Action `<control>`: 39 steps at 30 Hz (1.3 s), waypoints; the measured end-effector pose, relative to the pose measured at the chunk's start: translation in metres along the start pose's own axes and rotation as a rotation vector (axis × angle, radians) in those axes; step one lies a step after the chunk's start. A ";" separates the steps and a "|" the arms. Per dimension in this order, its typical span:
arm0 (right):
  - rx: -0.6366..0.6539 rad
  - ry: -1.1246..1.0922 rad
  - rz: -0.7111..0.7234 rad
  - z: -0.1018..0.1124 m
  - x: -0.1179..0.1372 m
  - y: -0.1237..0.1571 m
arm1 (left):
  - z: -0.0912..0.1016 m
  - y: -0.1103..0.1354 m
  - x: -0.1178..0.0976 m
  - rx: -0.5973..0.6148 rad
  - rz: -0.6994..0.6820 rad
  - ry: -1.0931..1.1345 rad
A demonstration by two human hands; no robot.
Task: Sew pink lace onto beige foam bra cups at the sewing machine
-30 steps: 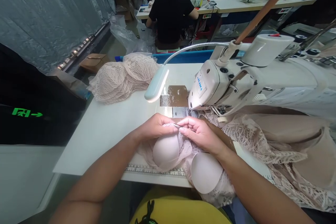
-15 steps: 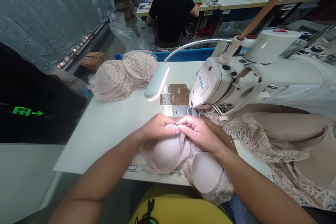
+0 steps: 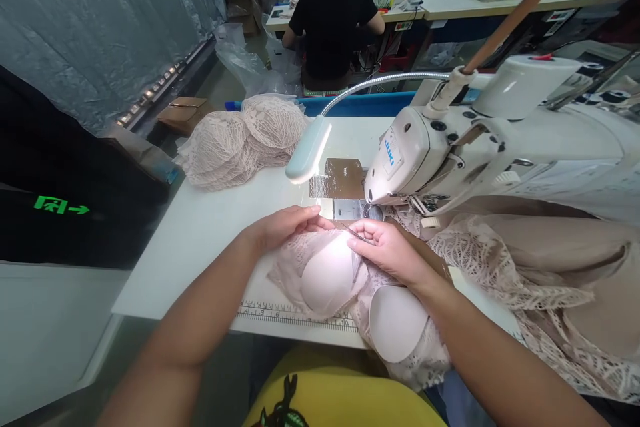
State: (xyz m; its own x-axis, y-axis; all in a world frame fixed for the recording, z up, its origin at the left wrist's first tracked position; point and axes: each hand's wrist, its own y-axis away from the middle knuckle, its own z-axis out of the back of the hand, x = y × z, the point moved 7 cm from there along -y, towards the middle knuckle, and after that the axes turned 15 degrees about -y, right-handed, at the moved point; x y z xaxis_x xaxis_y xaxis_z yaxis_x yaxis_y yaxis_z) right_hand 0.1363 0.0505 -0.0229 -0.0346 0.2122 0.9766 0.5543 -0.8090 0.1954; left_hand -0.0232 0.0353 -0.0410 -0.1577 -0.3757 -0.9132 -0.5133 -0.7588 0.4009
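A pale pink lace bra [image 3: 330, 277] with two padded cups lies at the near edge of the white sewing table [image 3: 210, 233]. My left hand [image 3: 283, 227] rests on the far edge of the left cup, fingers curled and pressing the lace. My right hand [image 3: 387, 250] is closed on a thin metal tool [image 3: 356, 235], apparently small scissors or tweezers, its tip at the cup's upper edge. Both hands sit just in front of the sewing machine's needle plate [image 3: 350, 210].
A white Juki sewing machine [image 3: 450, 147] fills the right, with a gooseneck lamp [image 3: 307, 153] lit over the plate. Stacked lace bras [image 3: 245, 140] sit far left; more lace fabric [image 3: 525, 280] heaps at right. A person in black [image 3: 333, 20] sits ahead at another table.
My hands have parted: the left moved up and left onto the cup's far edge, the right drew slightly right with the tool. The cup now shows between them, lit by the lamp.
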 end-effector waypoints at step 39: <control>0.064 0.027 0.043 -0.015 0.004 0.007 | -0.017 0.006 -0.019 -0.055 -0.071 -0.349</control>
State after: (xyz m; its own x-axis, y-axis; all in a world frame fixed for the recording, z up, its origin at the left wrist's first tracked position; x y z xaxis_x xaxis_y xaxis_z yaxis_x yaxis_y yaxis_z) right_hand 0.1276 0.0374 -0.0160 -0.0311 0.1626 0.9862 0.6079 -0.7801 0.1478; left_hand -0.0092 0.0292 -0.0196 -0.4065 -0.1241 -0.9052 -0.4884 -0.8078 0.3301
